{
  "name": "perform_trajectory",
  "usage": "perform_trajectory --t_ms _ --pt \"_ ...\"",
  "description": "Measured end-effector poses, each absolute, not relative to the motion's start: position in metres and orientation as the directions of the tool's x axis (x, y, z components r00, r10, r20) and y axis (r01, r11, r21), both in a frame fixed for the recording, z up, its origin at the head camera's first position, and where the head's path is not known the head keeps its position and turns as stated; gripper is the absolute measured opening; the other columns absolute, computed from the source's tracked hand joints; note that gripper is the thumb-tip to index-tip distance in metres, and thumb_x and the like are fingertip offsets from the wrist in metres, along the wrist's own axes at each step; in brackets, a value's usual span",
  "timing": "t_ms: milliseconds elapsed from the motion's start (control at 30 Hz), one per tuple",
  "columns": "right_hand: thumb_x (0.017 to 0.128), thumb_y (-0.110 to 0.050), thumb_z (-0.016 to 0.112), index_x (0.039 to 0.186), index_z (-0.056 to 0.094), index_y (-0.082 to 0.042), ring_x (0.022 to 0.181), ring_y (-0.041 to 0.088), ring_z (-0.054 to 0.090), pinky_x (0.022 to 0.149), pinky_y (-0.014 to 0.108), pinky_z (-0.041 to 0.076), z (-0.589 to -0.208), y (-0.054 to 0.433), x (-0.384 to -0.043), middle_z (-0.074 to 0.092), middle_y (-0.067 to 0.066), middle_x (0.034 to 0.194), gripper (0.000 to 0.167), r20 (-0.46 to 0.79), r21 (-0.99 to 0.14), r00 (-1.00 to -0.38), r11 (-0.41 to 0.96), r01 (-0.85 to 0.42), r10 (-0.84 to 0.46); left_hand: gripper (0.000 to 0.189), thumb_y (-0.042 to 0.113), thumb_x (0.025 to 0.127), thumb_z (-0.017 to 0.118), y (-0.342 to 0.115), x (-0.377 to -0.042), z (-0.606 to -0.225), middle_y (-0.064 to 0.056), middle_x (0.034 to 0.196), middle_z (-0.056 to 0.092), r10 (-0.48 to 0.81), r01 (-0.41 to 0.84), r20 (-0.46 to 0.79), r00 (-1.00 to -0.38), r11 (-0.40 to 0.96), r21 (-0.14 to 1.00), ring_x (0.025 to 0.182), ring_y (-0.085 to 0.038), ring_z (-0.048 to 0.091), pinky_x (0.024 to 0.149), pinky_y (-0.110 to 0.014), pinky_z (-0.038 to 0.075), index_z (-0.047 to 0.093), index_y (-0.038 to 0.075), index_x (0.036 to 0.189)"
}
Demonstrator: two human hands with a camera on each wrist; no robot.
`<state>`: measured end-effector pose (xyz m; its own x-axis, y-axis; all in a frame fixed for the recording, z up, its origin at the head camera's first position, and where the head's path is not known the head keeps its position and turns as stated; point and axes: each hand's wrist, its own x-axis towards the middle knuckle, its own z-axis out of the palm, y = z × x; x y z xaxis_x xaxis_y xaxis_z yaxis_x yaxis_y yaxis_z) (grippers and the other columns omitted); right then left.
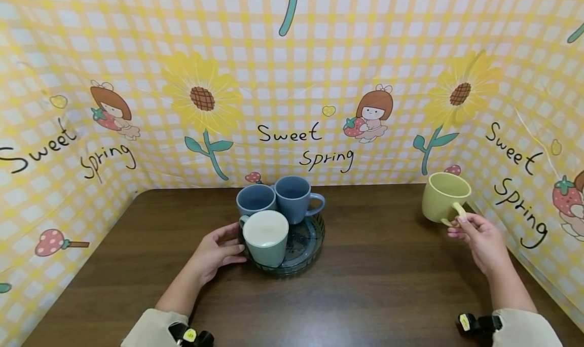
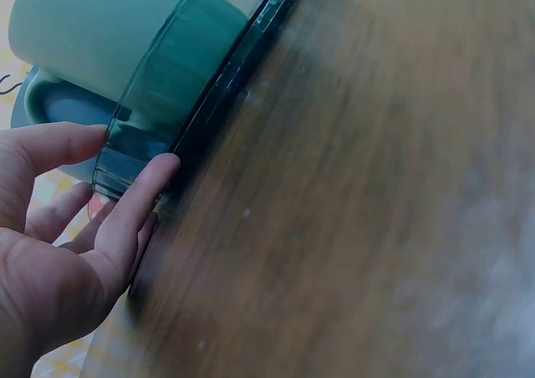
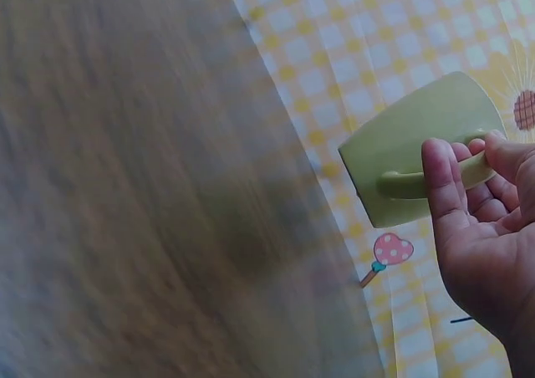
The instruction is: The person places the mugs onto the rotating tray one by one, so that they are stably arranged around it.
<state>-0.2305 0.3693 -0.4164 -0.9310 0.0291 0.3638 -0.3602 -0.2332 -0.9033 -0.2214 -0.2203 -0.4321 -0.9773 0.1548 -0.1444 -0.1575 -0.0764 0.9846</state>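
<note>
My right hand pinches the handle of a yellow-green mug. In the right wrist view the mug is upright and raised off the table, with fingers curled about its handle. At the left, my left hand touches the outer side of a round dark glass tray, its fingers fairly straight along the wall. A light green mug stands at the tray's front left. Behind it, also on the tray, are two blue mugs, one left and one right with its handle pointing right.
The tray rests on a dark brown wooden table. A yellow checked cloth with flowers and lettering rises at the back and on both sides. The right-hand mug is near the back right corner, close to the cloth.
</note>
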Motion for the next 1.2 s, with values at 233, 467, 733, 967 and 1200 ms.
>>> perform_trajectory --t_ms 233,467,733,967,1200 --pt "0.100 0.002 0.050 0.096 0.064 0.001 0.073 0.016 0.068 0.068 0.024 0.058 -0.415 0.361 -0.225 0.065 0.005 0.086 0.015 0.354 -0.910 -0.935 -0.223 -0.351 0.028 0.069 -0.009 0.088 0.063 -0.219 -0.224 -0.434 -0.026 0.148 0.032 0.172 -0.154 -0.138 -0.975 -0.083 0.985 0.113 -0.022 0.056 0.084 -0.047 0.057 0.031 -0.003 0.149" --pt "0.100 0.004 0.047 0.096 0.063 0.003 0.073 0.016 0.068 0.068 0.025 0.059 -0.411 0.348 -0.223 0.066 0.006 0.087 0.016 0.381 -0.894 -0.925 -0.251 -0.371 0.008 0.069 -0.011 0.088 0.063 -0.219 -0.222 -0.433 -0.026 0.148 0.032 0.160 -0.156 -0.141 -0.977 -0.087 0.984 0.112 -0.022 0.056 0.084 -0.046 0.057 0.030 -0.004 0.149" --pt "0.100 0.005 0.047 0.096 0.062 0.005 0.073 0.017 0.068 0.068 0.026 0.059 -0.417 0.334 -0.225 0.066 0.007 0.086 0.016 0.409 -0.886 -0.912 -0.242 -0.395 -0.011 0.070 -0.008 0.088 0.065 -0.220 -0.219 -0.432 -0.027 0.147 0.033 0.156 -0.170 -0.157 -0.975 -0.077 0.982 0.111 -0.022 0.058 0.086 -0.046 0.056 0.031 -0.004 0.149" --pt "0.100 0.005 0.047 0.096 0.061 0.005 0.073 0.017 0.068 0.068 0.026 0.059 -0.417 0.321 -0.220 0.066 0.007 0.086 0.014 0.407 -0.890 -0.913 -0.236 -0.389 -0.032 0.063 -0.004 0.089 0.067 -0.219 -0.217 -0.435 -0.024 0.143 0.040 0.124 -0.180 -0.171 -0.977 -0.067 0.981 0.107 -0.021 0.060 0.086 -0.045 0.056 0.038 -0.003 0.145" --pt "0.100 0.004 0.048 0.097 0.060 0.007 0.073 0.017 0.068 0.068 0.027 0.059 -0.414 0.305 -0.220 0.065 0.007 0.086 0.013 0.386 -0.902 -0.921 -0.229 -0.366 -0.046 0.049 0.002 0.093 0.065 -0.220 -0.218 -0.436 -0.021 0.131 0.052 0.034 -0.146 -0.144 -0.989 -0.066 0.987 0.099 -0.020 0.064 0.082 -0.042 0.058 0.047 -0.010 0.137"
